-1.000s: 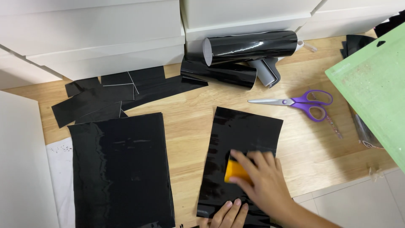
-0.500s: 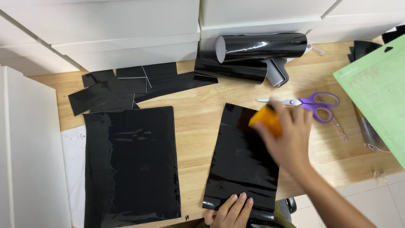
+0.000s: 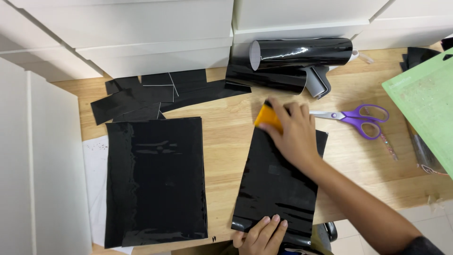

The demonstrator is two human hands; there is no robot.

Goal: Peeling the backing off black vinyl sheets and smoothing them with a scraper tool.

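My right hand (image 3: 293, 132) grips a small orange scraper (image 3: 268, 118) and presses it on the far left corner of a glossy black vinyl sheet (image 3: 278, 189) lying on the wooden table (image 3: 222, 141). At the near edge of that same sheet my left hand (image 3: 262, 236) rests with its fingers flat on it. A second, larger black sheet (image 3: 155, 179) lies to the left, apart from both hands.
Rolls of black vinyl (image 3: 297, 54) lie at the back against white drawers (image 3: 141, 28). Purple scissors (image 3: 358, 118) sit right of my hand. A green cutting mat (image 3: 424, 104) covers the right edge. Black offcuts (image 3: 141, 94) are at the back left.
My right hand has slid the scraper from the sheet's near part up to its far edge and then leftwards. My left hand stays at the near edge.
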